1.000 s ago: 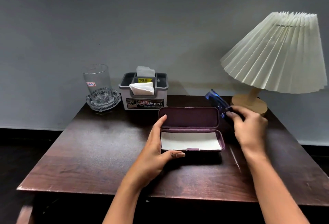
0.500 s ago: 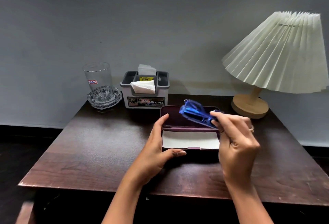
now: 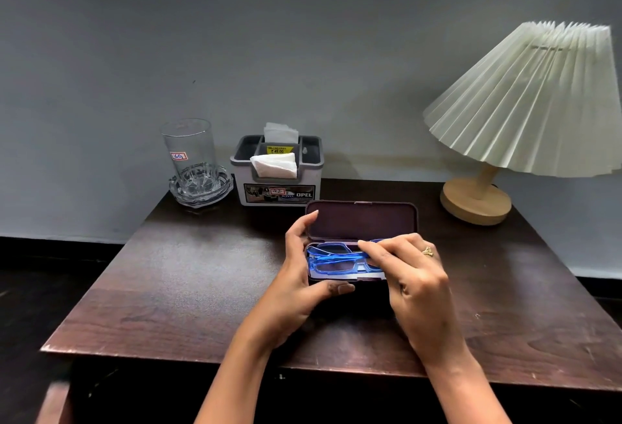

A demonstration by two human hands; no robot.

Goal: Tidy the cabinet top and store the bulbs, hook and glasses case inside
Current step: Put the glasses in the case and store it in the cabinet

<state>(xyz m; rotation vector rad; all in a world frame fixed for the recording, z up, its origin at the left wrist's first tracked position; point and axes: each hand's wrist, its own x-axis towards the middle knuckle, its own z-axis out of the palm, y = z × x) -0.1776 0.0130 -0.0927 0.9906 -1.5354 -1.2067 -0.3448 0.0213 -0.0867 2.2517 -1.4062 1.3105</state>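
Blue glasses (image 3: 336, 260) are pinched by the right hand (image 3: 414, 275), low in the open glasses case (image 3: 361, 221) on the cabinet top (image 3: 202, 289). Case end is gripped by the left hand (image 3: 296, 282), probably so nothing slides.

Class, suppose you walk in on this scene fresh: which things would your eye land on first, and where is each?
The bright blue glasses stand out first, lying in the open purple glasses case at the middle of the dark cabinet top, pinched by the right hand while the left hand grips the case's left end. Next comes the big pleated lamp at the back right corner.
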